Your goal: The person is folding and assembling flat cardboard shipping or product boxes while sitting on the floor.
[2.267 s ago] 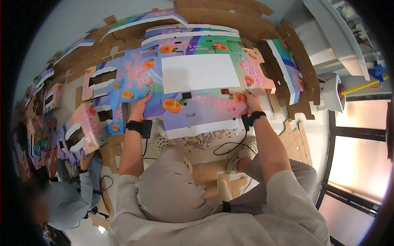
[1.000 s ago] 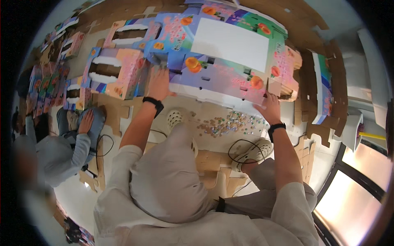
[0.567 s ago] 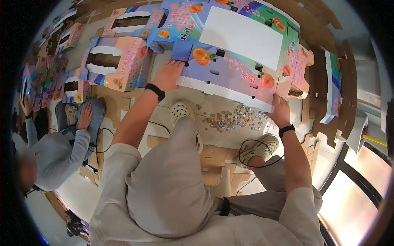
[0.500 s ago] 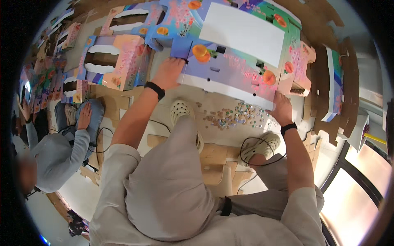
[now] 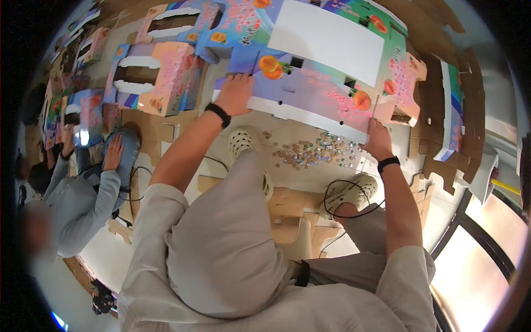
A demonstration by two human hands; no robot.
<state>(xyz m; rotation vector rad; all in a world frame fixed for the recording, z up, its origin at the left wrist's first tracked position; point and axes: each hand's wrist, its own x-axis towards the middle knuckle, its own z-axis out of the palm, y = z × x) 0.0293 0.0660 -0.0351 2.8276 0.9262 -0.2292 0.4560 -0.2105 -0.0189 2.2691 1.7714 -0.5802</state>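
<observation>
While both forearms reach forward from the lower edge, elbows slightly bent, the left hand (image 5: 235, 94) sits palm-down at the carton's near left corner and the right hand (image 5: 379, 138) at its near right corner. Fingers bent over the edges both sides; undersides hidden, so can't tell if either is really pinching.

Carton (image 5: 321, 66) is straight ahead, beyond the feet, between the hands and running further away. What it rests on: hidden. Slightly skewed, right end nearer. Print fades lavender to green, pink blossom, orange fruit; white strip (image 5: 310, 118) along the near edge.

Counts: 1 white panel (image 5: 329, 39) on top; near face has 2 fruit prints and 2 squarish dark cut-outs. 2 black wristbands (image 5: 218, 114), one per wrist. 2 pale clogs (image 5: 243, 139). Small discs (image 5: 315, 150) on the floor, too many to count. 1 co-worker (image 5: 83, 213) at left, one hand on a knee.
</observation>
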